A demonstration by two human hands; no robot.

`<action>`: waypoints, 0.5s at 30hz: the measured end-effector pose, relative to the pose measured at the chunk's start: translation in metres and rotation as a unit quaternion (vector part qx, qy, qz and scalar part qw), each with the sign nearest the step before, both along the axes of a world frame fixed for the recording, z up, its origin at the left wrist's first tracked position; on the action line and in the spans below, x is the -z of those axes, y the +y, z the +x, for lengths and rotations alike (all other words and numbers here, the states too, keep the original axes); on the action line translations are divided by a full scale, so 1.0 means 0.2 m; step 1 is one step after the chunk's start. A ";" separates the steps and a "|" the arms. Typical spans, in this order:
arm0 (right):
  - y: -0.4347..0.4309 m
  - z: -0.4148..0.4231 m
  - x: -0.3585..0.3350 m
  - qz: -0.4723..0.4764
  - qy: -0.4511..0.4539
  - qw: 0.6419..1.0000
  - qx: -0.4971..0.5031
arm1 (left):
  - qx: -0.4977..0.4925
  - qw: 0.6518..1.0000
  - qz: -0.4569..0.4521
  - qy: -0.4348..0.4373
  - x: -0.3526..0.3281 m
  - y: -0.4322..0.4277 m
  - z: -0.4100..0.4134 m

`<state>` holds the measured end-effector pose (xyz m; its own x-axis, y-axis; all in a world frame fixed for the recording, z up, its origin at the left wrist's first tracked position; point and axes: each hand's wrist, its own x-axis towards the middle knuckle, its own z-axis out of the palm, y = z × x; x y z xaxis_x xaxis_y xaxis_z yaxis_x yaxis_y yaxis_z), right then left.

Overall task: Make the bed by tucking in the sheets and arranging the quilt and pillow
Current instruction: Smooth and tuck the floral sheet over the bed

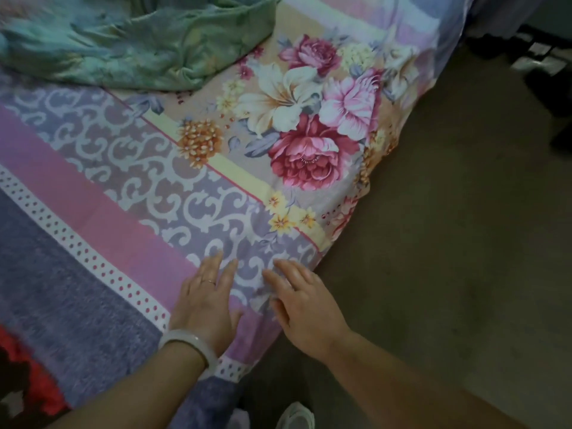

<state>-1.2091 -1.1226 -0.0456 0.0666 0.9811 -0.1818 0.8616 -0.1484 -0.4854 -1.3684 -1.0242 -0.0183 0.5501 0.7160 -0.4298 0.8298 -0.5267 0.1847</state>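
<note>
A flowered sheet [192,168] in pink, lilac and cream covers the bed and hangs over its right edge. My left hand [207,301], with a ring and a pale bangle, lies flat on the sheet near the bed's near right edge, fingers straight. Just to its right, my right hand [305,308] rests on the sheet at the very edge, fingers spread and nearly straight. A crumpled green quilt [130,41] lies in a heap at the far left of the bed. No pillow shows.
Brown floor [448,243] runs along the bed's right side. Dark objects [544,66] stand at the far right. A red patterned cloth [28,379] shows at the lower left. A shoe [295,416] is below, by the bed.
</note>
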 end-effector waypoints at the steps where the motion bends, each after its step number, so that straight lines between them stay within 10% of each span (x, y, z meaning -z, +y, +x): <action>1: 0.04 0.05 0.00 0.000 -0.001 1.000 0.007 | -0.014 1.000 0.002 -0.006 0.01 0.04 0.06; 15: 0.75 0.52 0.02 0.015 0.007 1.000 0.005 | -0.020 0.992 0.040 -0.121 0.27 0.55 0.68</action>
